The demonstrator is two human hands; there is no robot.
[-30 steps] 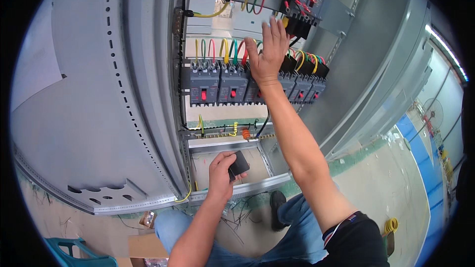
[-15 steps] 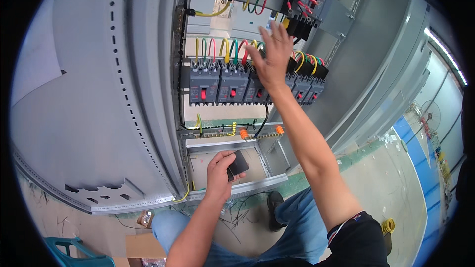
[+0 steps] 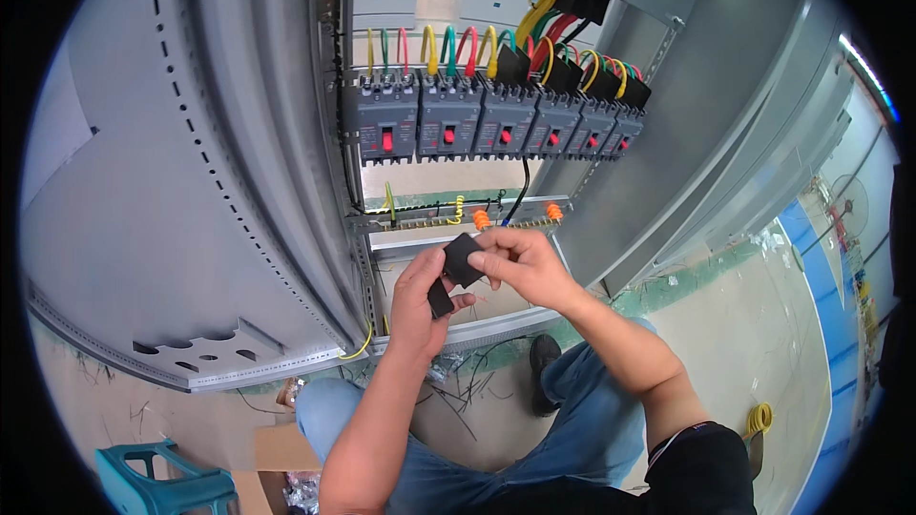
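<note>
Head: black pieces (image 3: 464,257), print-marked breakers (image 3: 447,116)

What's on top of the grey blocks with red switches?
Looped yellow, green and red wires; toward the right, black plates too. What those plates cover can't be seen.

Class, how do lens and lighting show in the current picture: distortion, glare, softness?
Head view: the grey panel at left bows, corners black; head view, upper right: the lamp strip glares white; head view: the distant fan looks soft, the black pieces dark with little surface detail.
</note>
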